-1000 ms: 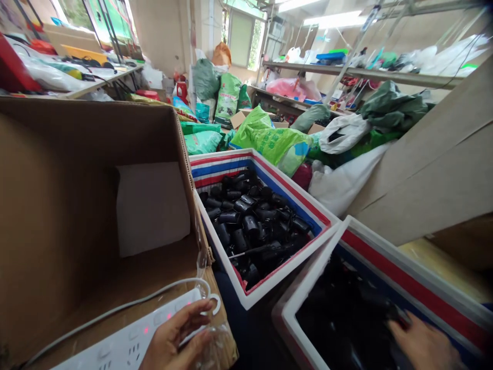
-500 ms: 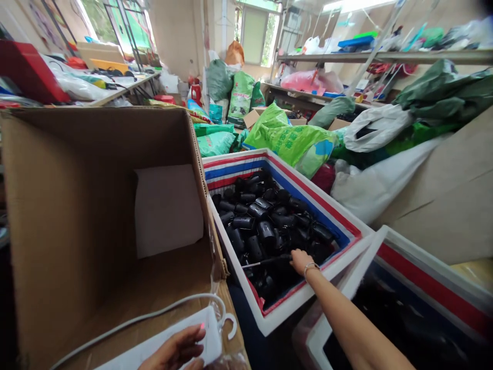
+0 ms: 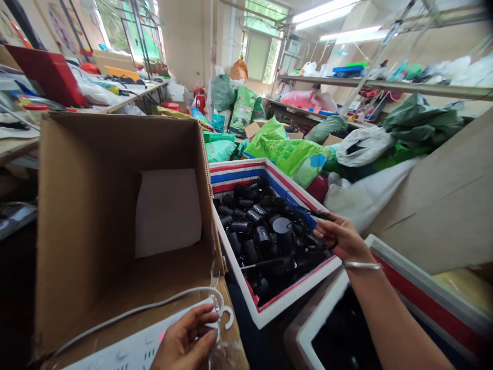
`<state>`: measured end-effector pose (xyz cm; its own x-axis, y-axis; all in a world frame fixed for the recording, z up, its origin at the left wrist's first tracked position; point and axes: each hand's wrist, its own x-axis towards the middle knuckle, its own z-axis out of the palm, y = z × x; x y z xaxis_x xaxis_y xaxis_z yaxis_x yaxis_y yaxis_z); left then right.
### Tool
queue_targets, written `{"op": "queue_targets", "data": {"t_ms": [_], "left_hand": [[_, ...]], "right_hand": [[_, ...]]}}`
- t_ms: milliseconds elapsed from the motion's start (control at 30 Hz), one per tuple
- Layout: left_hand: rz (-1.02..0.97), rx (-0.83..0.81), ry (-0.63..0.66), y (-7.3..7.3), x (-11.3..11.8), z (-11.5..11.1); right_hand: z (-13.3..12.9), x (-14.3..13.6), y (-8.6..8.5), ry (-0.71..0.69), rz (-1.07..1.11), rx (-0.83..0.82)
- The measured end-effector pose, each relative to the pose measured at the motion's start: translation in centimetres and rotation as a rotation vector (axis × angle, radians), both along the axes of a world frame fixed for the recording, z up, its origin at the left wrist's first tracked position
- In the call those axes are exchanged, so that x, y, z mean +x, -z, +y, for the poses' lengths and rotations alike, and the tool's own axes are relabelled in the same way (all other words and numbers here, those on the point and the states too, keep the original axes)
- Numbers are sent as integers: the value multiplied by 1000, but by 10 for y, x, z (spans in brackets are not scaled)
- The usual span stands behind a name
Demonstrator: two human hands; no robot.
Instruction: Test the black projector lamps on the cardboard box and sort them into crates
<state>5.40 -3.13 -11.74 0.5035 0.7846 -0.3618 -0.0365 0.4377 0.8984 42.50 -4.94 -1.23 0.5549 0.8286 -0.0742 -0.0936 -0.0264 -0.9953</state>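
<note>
Cluttered workroom: beige back wall [image 3: 185,46]; barred window [image 3: 127,25] left of it, metal shelving [image 3: 385,85] right, ceiling striplights [image 3: 327,10] above.

Cardboard box [image 3: 96,205]: plain brown, with a pale grey-white sheet [image 3: 168,211] against its back wall.
Power strip [image 3: 127,352]: white, white cable [image 3: 134,310], faint pink-red glow at a switch.
Foam bin [image 3: 269,308]: white rim, inside lined with red, white and blue stripes.
Parts in bin [image 3: 265,231]: glossy black.
Bracelet [image 3: 362,265]: silver.
Sacks behind bin [image 3: 288,149]: bright green, blue patch.
Bag to the right [image 3: 362,144]: white.
Case on desk [image 3: 50,74]: dark red.
</note>
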Motion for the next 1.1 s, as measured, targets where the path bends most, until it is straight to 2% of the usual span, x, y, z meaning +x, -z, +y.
{"op": "queue_targets", "data": {"t_ms": [100, 200, 267, 333, 433, 533, 600, 667, 733, 800, 900, 1000, 1100], "left_hand": [[-92, -71, 71, -2, 8, -1], [-211, -281, 92, -9, 25, -8], [-347, -427, 167, -11, 37, -19], [-499, -473, 291, -9, 46, -30], [-489, -360, 407, 0, 43, -41], [-394, -317, 361, 4, 23, -37], [-371, -295, 310, 1, 8, -31], [-306, -237, 262, -6, 0, -27], [-220, -194, 197, -14, -4, -26], [-156, -166, 149, -19, -5, -29], [-19, -79, 119, -21, -8, -34], [129, 34, 95, -19, -17, -34], [53, -51, 99, -19, -26, -29]], "right_hand": [[-10, -42, -52, -91, 90, 234], [-27, -89, -93, -125, 157, 440], [-41, -115, -109, -115, 147, 456], [-55, -129, -114, -113, 66, 404], [-72, -127, -97, -121, -164, 306], [-83, -114, -51, -251, -288, 60], [-89, -114, -13, -382, -198, -70], [-96, -125, 21, -496, -33, -81], [-102, -143, 43, -607, 120, -127], [-106, -162, 52, -641, 205, -187], [-108, -181, 56, -604, 271, -246], [-107, -192, 61, -574, 302, -204], [-105, -198, 66, -506, 197, -144]]}}
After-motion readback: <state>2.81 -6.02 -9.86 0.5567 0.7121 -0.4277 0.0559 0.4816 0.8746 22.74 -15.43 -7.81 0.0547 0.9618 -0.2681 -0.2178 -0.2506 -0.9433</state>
